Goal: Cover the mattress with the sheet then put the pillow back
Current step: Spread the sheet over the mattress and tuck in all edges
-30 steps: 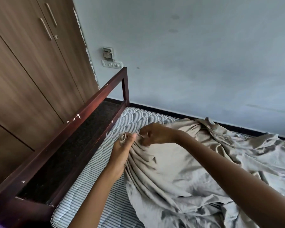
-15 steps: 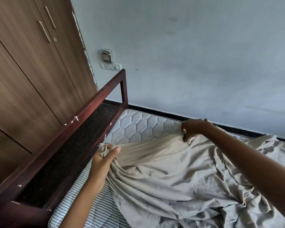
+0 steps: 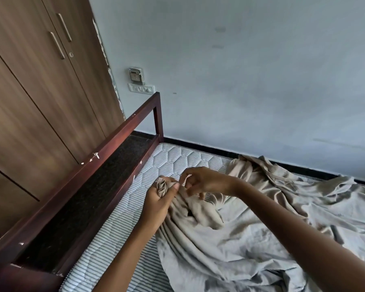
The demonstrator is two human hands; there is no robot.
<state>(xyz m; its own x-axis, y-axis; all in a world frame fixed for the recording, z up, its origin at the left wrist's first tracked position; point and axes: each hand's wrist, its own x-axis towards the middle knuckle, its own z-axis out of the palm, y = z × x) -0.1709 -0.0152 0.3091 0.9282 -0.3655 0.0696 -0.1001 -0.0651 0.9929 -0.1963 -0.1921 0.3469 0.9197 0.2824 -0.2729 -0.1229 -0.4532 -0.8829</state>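
A crumpled beige sheet (image 3: 251, 234) lies in folds over the right part of a striped, quilted mattress (image 3: 173, 159). My left hand (image 3: 158, 205) is closed around a bunched edge of the sheet near the mattress's left side. Just to its right, my right hand (image 3: 202, 182) hovers over the same bunch with fingers curled and partly spread, fingertips at the fabric; whether it pinches the sheet I cannot tell. The far left corner of the mattress is bare. No pillow is in view.
A dark wooden bed frame rail (image 3: 105, 148) runs along the mattress's left side. A brown wardrobe (image 3: 34, 85) stands behind it. The pale wall (image 3: 251, 70) with a switch plate (image 3: 141, 89) borders the far edge of the bed.
My right hand let go of the far stretch of sheet and came back beside my left hand. My left hand moved right, away from the rail, still gripping the bunched edge.
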